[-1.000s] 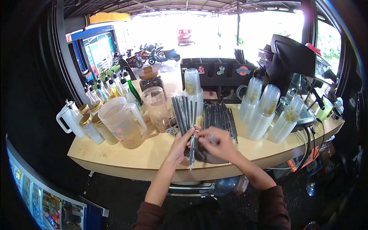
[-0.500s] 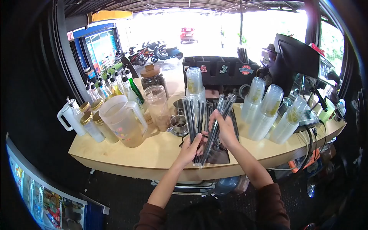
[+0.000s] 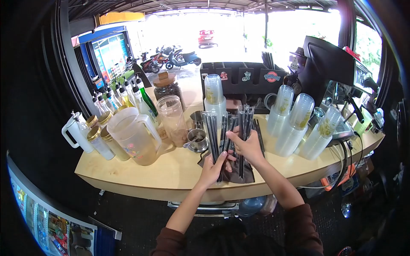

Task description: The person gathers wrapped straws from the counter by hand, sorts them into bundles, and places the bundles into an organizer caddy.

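My left hand is closed around a bundle of wrapped black straws, held upright over the counter's front part. Just to its right, my right hand grips a second straw bundle, also nearly upright, its lower ends hanging below my fingers. Under and behind both hands lies a dark brown bag or cloth, with more black straws showing at its right side. A metal cup stands close to the left bundle.
A plastic pitcher, lidded jars and syrup bottles crowd the left of the wooden counter. Stacked plastic cups stand at right, near a coffee machine. A black organizer lines the back.
The right bundle has swung from a slant to nearly upright and its lower end has moved right, away from the left bundle. My left hand has hardly moved.
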The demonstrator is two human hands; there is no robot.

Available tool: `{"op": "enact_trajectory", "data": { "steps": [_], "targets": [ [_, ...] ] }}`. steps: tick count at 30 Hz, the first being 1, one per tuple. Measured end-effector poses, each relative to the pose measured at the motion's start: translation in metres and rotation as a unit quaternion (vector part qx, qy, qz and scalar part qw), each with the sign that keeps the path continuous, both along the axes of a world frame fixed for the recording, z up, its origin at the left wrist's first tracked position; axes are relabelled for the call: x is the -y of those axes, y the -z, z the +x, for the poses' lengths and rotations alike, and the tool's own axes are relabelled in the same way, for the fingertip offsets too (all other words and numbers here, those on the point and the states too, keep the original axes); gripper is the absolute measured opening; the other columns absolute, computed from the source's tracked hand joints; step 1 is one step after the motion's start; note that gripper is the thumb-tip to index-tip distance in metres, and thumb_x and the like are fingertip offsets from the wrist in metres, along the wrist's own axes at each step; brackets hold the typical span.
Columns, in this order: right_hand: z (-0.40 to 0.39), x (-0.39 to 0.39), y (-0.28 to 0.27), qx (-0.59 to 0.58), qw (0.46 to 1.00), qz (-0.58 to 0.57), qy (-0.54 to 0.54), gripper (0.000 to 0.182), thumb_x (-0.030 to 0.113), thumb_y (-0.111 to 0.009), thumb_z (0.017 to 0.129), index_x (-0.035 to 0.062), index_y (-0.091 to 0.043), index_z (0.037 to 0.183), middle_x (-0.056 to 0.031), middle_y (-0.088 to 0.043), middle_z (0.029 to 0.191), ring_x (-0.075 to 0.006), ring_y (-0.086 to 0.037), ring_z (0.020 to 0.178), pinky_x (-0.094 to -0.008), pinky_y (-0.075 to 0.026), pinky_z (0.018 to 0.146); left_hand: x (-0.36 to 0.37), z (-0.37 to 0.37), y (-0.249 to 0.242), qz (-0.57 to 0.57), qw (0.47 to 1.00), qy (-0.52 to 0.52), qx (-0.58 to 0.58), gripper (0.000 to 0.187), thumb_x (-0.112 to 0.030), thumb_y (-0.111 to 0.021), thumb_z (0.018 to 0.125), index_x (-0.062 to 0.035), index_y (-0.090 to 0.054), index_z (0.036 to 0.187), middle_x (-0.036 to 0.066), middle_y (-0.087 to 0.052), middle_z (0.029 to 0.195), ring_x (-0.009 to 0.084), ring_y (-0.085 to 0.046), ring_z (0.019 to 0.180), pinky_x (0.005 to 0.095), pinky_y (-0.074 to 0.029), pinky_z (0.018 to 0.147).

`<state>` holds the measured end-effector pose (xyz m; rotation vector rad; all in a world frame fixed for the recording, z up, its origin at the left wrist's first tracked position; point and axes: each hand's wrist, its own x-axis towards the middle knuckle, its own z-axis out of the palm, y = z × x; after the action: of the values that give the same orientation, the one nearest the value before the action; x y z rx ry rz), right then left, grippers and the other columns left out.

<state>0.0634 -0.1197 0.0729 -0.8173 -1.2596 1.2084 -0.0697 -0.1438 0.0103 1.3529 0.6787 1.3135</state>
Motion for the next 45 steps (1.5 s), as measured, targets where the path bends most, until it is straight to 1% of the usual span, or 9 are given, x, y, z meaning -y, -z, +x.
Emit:
{"op": "enact_trajectory", "data": {
  "steps": [12,14,17,22,29,33,35,38,45],
  "targets": [
    [0.003,-0.008,0.009,0.023,0.997,0.047,0.062,0.024,0.022,-0.059,0.082,0.0015,-0.048,0.075,0.0010,-0.048,0.056,-0.0039,-0.042,0.044,-0.0202,-0.032,0.037,-0.001,0.001,0.006,-0.049,0.998,0.003,0.049,0.034,-0.025,-0.041,0.092,0.0068,-0.051,0.103,0.014,-0.061,0.086,0.0148,-0.060,0.068,0.0264,-0.051,0.062],
    [0.003,-0.016,0.007,-0.107,0.982,0.130,0.081,0.024,0.023,-0.054,0.086,0.0048,-0.044,0.074,0.0021,-0.040,0.050,-0.0039,-0.034,0.036,-0.0192,-0.022,0.032,0.001,0.002,0.003,-0.065,0.994,-0.017,0.091,0.033,-0.025,-0.043,0.091,0.0058,-0.051,0.101,0.011,-0.059,0.084,0.0129,-0.058,0.067,0.0279,-0.051,0.062],
    [0.016,-0.009,-0.005,-0.053,0.998,0.042,0.011,0.026,0.027,-0.049,0.088,0.0048,-0.045,0.076,0.0006,-0.041,0.050,-0.0051,-0.036,0.036,-0.0194,-0.024,0.033,-0.002,-0.004,0.009,-0.019,0.999,-0.008,0.045,0.032,-0.024,-0.042,0.092,0.0056,-0.052,0.100,0.007,-0.056,0.077,0.0102,-0.053,0.060,0.0258,-0.049,0.058],
    [0.000,0.012,-0.015,0.081,0.996,-0.007,-0.027,0.021,0.016,-0.067,0.076,0.0046,-0.049,0.076,0.0049,-0.041,0.050,-0.0021,-0.035,0.039,-0.0197,-0.024,0.034,0.006,0.000,0.003,-0.009,1.000,0.012,-0.003,0.034,-0.026,-0.041,0.092,0.0050,-0.055,0.100,0.004,-0.053,0.067,0.0068,-0.048,0.052,0.0226,-0.046,0.051],
    [0.006,0.003,-0.005,0.066,0.994,0.073,0.056,0.017,0.016,-0.065,0.078,0.0049,-0.052,0.077,0.0035,-0.044,0.052,-0.0029,-0.037,0.040,-0.0187,-0.026,0.034,-0.002,-0.008,0.016,-0.081,0.994,-0.035,0.066,0.039,-0.032,-0.042,0.091,0.0039,-0.056,0.097,0.007,-0.060,0.079,0.0108,-0.056,0.062,0.0217,-0.047,0.058],
    [0.013,0.023,-0.027,0.077,0.980,0.161,0.086,0.019,0.020,-0.063,0.079,0.0017,-0.059,0.079,0.0029,-0.052,0.058,-0.0020,-0.045,0.053,-0.0197,-0.036,0.047,-0.009,-0.025,0.009,0.004,0.989,-0.149,0.001,0.035,-0.030,-0.042,0.091,0.0019,-0.055,0.097,0.001,-0.057,0.075,0.0075,-0.054,0.064,0.0178,-0.043,0.055],
    [0.013,0.026,-0.024,0.109,0.975,0.179,0.075,0.014,0.011,-0.064,0.075,0.0007,-0.059,0.083,-0.0023,-0.057,0.064,-0.0096,-0.053,0.057,-0.0223,-0.041,0.052,-0.005,-0.033,-0.001,-0.087,0.993,-0.051,0.059,0.034,-0.031,-0.043,0.091,0.0002,-0.056,0.098,-0.003,-0.048,0.065,0.0036,-0.044,0.054,0.0159,-0.035,0.047],
    [0.008,0.028,-0.013,0.307,0.859,0.410,0.013,0.035,-0.002,-0.061,0.058,0.0033,-0.058,0.093,-0.0134,-0.059,0.084,-0.0322,-0.058,0.075,-0.0353,-0.047,0.064,-0.006,-0.028,-0.006,-0.162,0.978,0.023,0.126,0.034,-0.031,-0.045,0.090,-0.0009,-0.055,0.100,-0.005,-0.041,0.062,0.0010,-0.033,0.048,0.0162,-0.029,0.042],
    [0.002,0.039,0.012,0.433,0.826,0.352,-0.080,0.041,0.001,-0.063,0.059,0.0120,-0.061,0.098,-0.0091,-0.060,0.086,-0.0298,-0.058,0.076,-0.0342,-0.048,0.066,-0.007,-0.027,-0.016,-0.169,0.971,0.041,0.162,0.035,-0.023,-0.051,0.088,-0.0011,-0.049,0.115,-0.004,-0.053,0.073,-0.0013,-0.033,0.046,0.0131,-0.027,0.041]
  ]
}}
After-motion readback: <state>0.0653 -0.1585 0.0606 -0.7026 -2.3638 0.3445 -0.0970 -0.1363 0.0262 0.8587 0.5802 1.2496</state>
